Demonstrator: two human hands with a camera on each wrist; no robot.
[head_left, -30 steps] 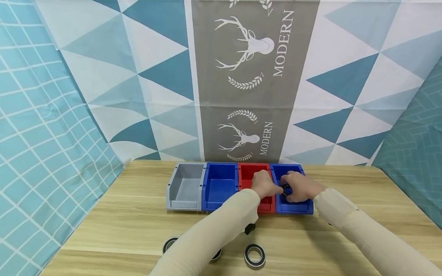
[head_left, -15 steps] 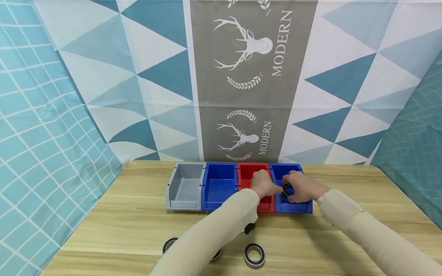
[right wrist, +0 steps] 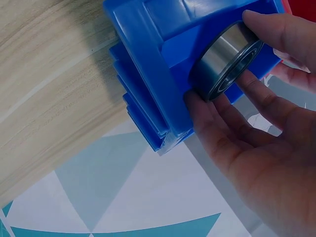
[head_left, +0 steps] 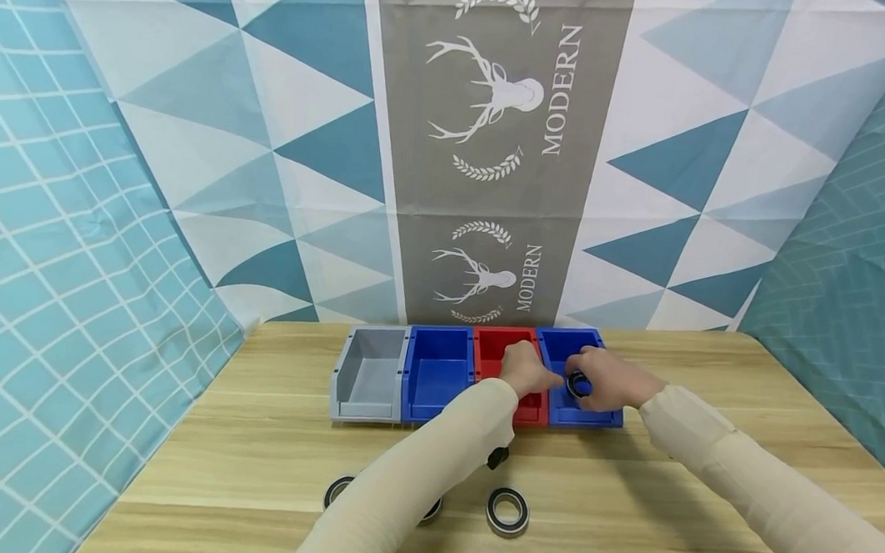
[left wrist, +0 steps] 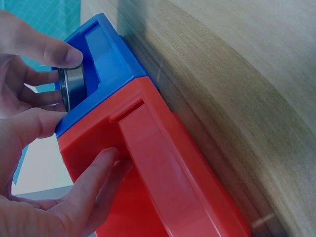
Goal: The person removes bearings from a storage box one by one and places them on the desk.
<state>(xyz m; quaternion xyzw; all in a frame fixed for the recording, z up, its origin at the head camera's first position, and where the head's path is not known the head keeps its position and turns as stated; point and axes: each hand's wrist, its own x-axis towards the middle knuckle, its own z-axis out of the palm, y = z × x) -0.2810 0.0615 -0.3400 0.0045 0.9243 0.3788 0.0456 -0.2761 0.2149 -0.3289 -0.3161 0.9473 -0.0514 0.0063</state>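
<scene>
My right hand (head_left: 611, 381) holds a ball bearing (right wrist: 227, 61) over the right-hand blue bin (head_left: 588, 417). In the right wrist view the bearing is tilted, its steel outer rim between the thumb and fingers. My left hand (head_left: 525, 370) is at the red bin (head_left: 502, 344) beside it. Seen from the left wrist, its fingers (left wrist: 101, 170) reach into the red bin, fairly straight. The left thumb (left wrist: 42, 123) lies by the wall where the two bins meet, near the bearing but apart from it. Whether the thumb presses that wall I cannot tell.
Left of the red bin stand another blue bin (head_left: 439, 376) and a grey bin (head_left: 373, 373). Nearer on the wooden table (head_left: 254, 434) lie a bearing (head_left: 508, 512) and others partly hidden by the left sleeve. A small black object (head_left: 498, 457) shows beside that sleeve. Patterned cloth (head_left: 315, 136) hangs behind.
My right hand has shifted slightly right and toward me with the bearing, away from the left thumb, and the ring's opening shows more. The left hand has hardly moved.
</scene>
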